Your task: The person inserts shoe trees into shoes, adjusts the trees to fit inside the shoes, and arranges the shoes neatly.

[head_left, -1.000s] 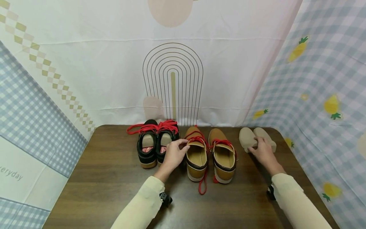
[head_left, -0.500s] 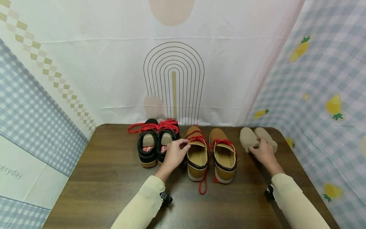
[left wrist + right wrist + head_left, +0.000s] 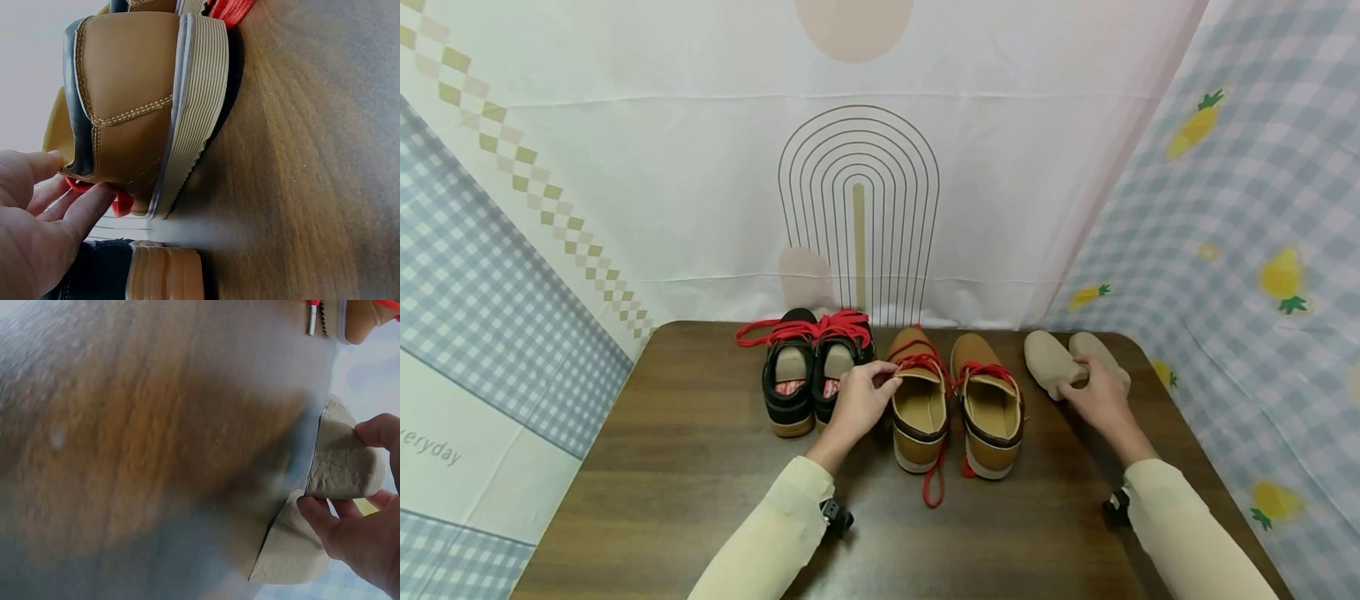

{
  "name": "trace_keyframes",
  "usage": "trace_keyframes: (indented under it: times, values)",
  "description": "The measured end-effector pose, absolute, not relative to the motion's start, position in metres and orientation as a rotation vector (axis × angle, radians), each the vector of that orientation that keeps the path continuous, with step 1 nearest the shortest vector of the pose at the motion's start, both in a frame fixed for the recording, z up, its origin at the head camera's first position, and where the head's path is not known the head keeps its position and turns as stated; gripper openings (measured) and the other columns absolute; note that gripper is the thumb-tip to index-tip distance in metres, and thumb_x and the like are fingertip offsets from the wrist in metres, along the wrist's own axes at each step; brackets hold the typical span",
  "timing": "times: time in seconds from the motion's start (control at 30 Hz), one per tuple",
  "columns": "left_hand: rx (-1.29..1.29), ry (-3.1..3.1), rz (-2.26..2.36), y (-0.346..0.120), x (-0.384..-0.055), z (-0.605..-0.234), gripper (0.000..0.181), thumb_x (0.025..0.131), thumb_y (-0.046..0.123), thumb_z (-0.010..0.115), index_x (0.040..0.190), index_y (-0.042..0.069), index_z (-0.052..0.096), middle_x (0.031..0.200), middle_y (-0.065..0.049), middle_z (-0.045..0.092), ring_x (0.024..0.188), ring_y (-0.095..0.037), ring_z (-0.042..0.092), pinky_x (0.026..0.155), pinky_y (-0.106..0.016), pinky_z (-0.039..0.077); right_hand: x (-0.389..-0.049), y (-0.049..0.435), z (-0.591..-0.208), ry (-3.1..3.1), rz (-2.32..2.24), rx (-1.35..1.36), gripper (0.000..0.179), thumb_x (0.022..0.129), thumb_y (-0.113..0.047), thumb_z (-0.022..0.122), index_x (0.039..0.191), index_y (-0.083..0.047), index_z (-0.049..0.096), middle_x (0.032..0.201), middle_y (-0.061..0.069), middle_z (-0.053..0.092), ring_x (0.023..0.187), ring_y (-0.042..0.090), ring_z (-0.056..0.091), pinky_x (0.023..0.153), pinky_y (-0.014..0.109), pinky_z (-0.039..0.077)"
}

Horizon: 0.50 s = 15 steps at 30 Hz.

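Brown shoe [image 3: 131, 62] shows ribbed sole [image 3: 201, 81] only in left-wrist view.

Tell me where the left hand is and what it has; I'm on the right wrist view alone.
Observer: The left hand pinches the left tan shoe at the edge of its opening.
Operator: Report what stands to the left of that shoe.
Observer: A pair of black shoes, set side by side.
Operator: Check for anything loose near the tan shoe's heel.
Observer: A red lace loop lies on the wooden table, on the near side of the heel.
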<state>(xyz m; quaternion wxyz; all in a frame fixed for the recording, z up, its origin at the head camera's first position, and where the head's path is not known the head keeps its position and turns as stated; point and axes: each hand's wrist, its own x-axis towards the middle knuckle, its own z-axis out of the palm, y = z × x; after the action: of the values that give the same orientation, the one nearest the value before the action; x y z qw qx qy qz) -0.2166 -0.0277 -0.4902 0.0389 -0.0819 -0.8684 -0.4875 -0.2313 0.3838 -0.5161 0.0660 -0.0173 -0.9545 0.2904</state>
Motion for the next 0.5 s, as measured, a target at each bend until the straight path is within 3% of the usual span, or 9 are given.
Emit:
trace_keyframes:
  times: [0.13, 0.3, 0.5]
  values:
    - [-0.244, -2.67, -1.48, -0.028, -0.217, -0.489, 0.02, 0.097, 0.019, 0.074, 0.115, 0.013, 0.079, 0.108, -0.005, 0.078, 0.085, -0.014, 0.07, 0.074, -0.033, 0.057, -0.228, 0.385, -0.511, -2.841, 0.88, -0.035, 0.062, 0.092, -0.018, 0.074, 0.139, 0.013, 0.048, 0.136, 0.041, 0.049, 0.122, 0.057, 0.047, 0.096, 0.067, 0.043]
    - [-0.252, -2.663, -1.479, -0.029, -0.217, -0.489, 0.021, 0.096, 0.019, 0.074, 0.116, 0.013, 0.078, 0.109, -0.006, 0.078, 0.085, -0.015, 0.07, 0.074, -0.033, 0.057, -0.222, 0.385, -0.504, -2.804, 0.848, -0.007, 0.06, 0.091, -0.019, 0.077, 0.137, 0.009, 0.053, 0.118, 0.035, 0.06, 0.102, 0.048, 0.058, 0.08, 0.057, 0.048]
    - [-0.254, -2.667, -1.481, -0.028, -0.216, -0.49, 0.021, 0.097, 0.019, 0.074, 0.116, 0.013, 0.078, 0.109, -0.005, 0.078, 0.087, -0.016, 0.071, 0.075, -0.034, 0.058, -0.214, 0.383, -0.497, -2.81, 0.813, 0.049, 0.056, 0.093, -0.021, 0.077, 0.139, 0.003, 0.057, 0.101, 0.024, 0.064, 0.085, 0.031, 0.056, 0.07, 0.04, 0.041]
